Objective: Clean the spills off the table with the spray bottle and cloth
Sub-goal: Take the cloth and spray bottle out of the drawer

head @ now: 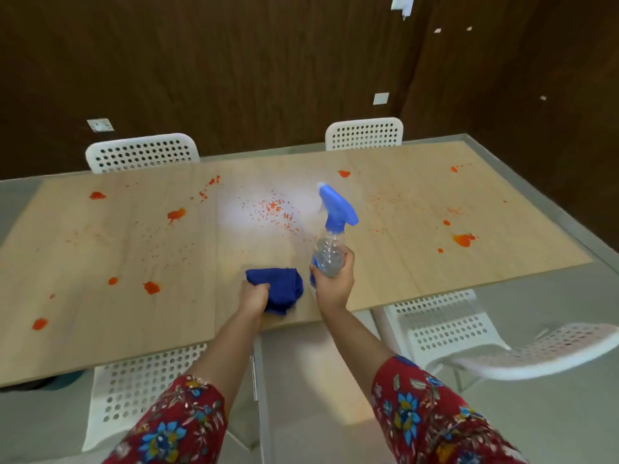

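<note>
Red flowered sleeves (pixel 174 426) come closest, both arms reaching out over the pale wooden worktop (pixel 385 276). The hands are apart: the left hand (pixel 255 298) bunches a blue cloth (pixel 279 286) against the near edge, and just beside it the right hand (pixel 335 284) grips the clear spray bottle (pixel 330 249), its blue head tilted away. A white mist (pixel 234 212) hangs over the middle. Orange spills (pixel 176 214) dot the whole surface. White perforated chairs (pixel 142 152) stand around.

White chairs (pixel 142 152), dark wood wall (pixel 234 61)
Chairs at eleven, one, five and seven o'clock; wall at twelve.
</note>
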